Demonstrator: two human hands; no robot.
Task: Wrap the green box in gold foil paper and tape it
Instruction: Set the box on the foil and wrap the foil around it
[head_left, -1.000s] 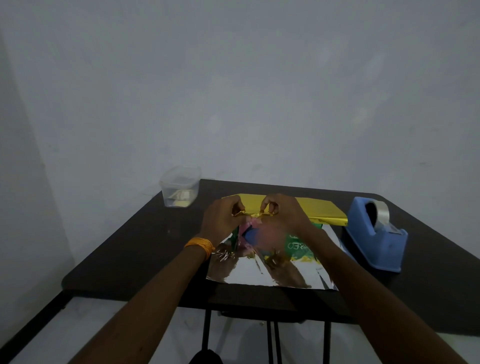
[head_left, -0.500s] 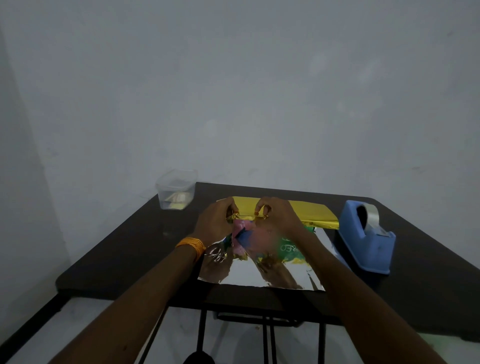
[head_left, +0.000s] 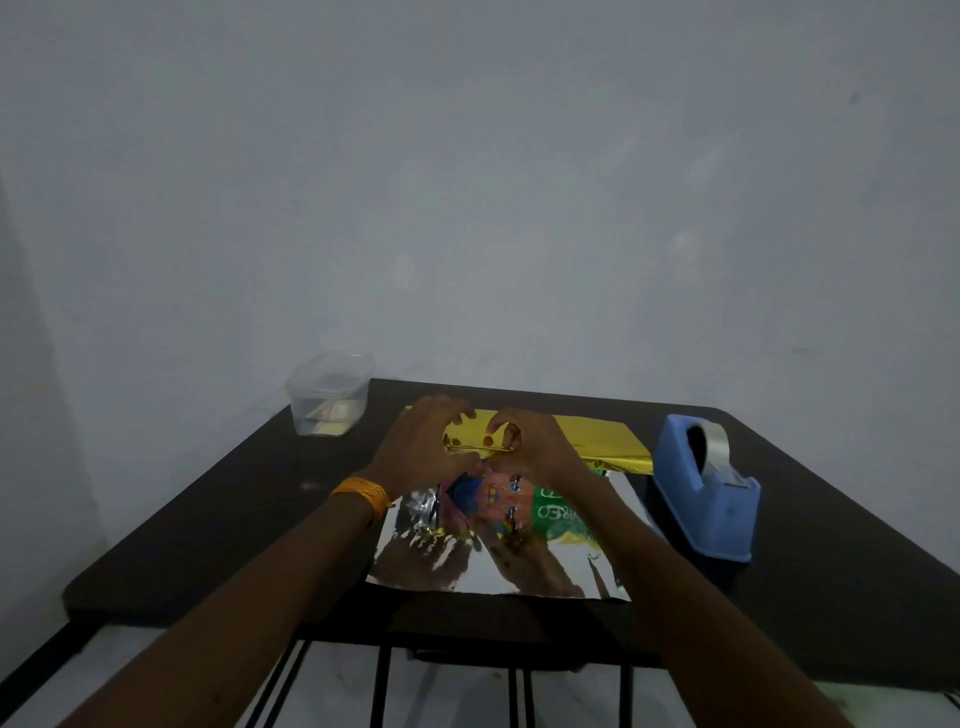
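Now the green box (head_left: 556, 514) lies on the counter (head_left: 260, 519), on the gold foil paper (head_left: 597, 441). At the box's far edge the left hand (head_left: 421, 447) and right hand (head_left: 535, 452) seemingly pinch the folded rim; draw it over evenly, crease taut.

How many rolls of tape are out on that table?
1: the tape roll sits in the blue dispenser on the table's right side, beside the gold foil paper. No other shows, though one may be hidden.
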